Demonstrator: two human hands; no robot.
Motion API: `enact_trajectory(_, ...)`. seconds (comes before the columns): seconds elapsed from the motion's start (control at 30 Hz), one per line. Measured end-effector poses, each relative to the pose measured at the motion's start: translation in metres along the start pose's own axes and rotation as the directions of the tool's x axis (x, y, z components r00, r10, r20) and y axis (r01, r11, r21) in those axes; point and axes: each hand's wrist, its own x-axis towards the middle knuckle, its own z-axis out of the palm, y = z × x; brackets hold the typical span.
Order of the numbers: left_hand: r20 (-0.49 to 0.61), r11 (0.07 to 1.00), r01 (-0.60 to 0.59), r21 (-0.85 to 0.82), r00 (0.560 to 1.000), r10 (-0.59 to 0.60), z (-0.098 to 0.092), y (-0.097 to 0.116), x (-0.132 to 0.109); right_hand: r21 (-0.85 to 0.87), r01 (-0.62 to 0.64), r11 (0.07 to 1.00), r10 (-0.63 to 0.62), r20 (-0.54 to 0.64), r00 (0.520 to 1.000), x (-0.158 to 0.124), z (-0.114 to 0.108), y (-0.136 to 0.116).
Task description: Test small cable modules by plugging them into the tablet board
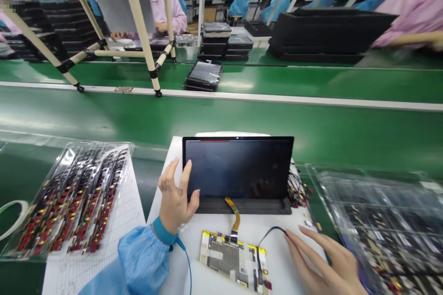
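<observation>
A tablet display [238, 168] with a dark screen stands tilted up in a black stand [273, 207]. My left hand [178, 198], in a blue sleeve and teal wrist strap, has its fingers spread at the display's left edge; whether they touch it I cannot tell. An orange ribbon cable [236, 221] runs from the display to a circuit board [230, 258] with yellow edges lying on the white work surface [287, 262]. My right hand [325, 260] pinches the end of a thin black cable [266, 233], which arches over to the board's right side.
Left, a clear tray [76, 193] of red-and-black cable parts lies over a printed sheet [128, 212]. Right stands another clear tray [380, 221] of parts. Loose cables [297, 186] lie beside the display. Beyond the green belt [259, 117] are a pipe rack [138, 27], stacked tablets [204, 73] and co-workers.
</observation>
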Motion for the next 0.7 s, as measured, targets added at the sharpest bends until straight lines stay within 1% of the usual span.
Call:
enact_trajectory(0.03, -0.004, 1.0, 0.0, -0.006, 1.0, 0.0, 0.0, -0.001, -0.001, 0.02, -0.004, 1.0, 0.003, 0.02, 1.0, 0.002, 0.005, -0.002)
enact_trajectory(0.1, -0.013, 1.0, -0.002, -0.014, 1.0, 0.002, 0.001, -0.004, -0.002, 0.088, -0.029, 0.996, 0.02, 0.096, 0.995, 0.006, 0.013, -0.005)
enact_trajectory(0.17, -0.026, 1.0, -0.007, -0.014, 1.0, 0.007, 0.002, -0.006, -0.002, 0.118, -0.052, 0.992, 0.035, 0.141, 0.989, 0.01, 0.019, -0.007)
enact_trajectory(0.23, -0.048, 1.0, -0.015, -0.008, 0.999, 0.015, 0.003, -0.008, -0.002, 0.123, -0.047, 0.991, 0.03, 0.141, 0.99, 0.014, 0.021, -0.01)
enact_trajectory(0.37, -0.115, 0.999, -0.032, -0.017, 0.993, 0.029, 0.002, -0.013, 0.002, 0.102, 0.002, 0.995, -0.013, 0.107, 0.994, 0.024, 0.019, -0.019)
enact_trajectory(0.47, -0.145, 0.995, -0.065, -0.07, 0.988, 0.054, -0.005, -0.016, 0.006, 0.1, 0.043, 0.994, -0.052, 0.091, 0.995, 0.031, 0.019, -0.025)
enact_trajectory(0.53, -0.116, 0.982, -0.119, -0.146, 0.988, 0.103, -0.015, -0.013, 0.008, 0.077, 0.077, 0.994, -0.086, 0.115, 0.99, 0.036, 0.022, -0.028)
enact_trajectory(0.6, -0.035, 0.95, -0.196, -0.242, 0.981, 0.193, -0.027, -0.007, 0.005, 0.032, 0.127, 0.991, -0.131, 0.157, 0.979, 0.043, 0.027, -0.031)
enact_trajectory(0.63, 0.025, 0.927, -0.242, -0.288, 0.965, 0.26, -0.032, -0.003, 0.001, 0.01, 0.156, 0.988, -0.155, 0.171, 0.973, 0.048, 0.03, -0.032)
enact_trajectory(0.67, 0.086, 0.898, -0.292, -0.329, 0.938, 0.336, -0.037, 0.001, -0.004, -0.005, 0.181, 0.984, -0.177, 0.175, 0.968, 0.052, 0.033, -0.033)
enact_trajectory(0.7, 0.146, 0.865, -0.348, -0.362, 0.895, 0.421, -0.04, 0.005, -0.011, -0.013, 0.201, 0.979, -0.196, 0.174, 0.965, 0.057, 0.036, -0.035)
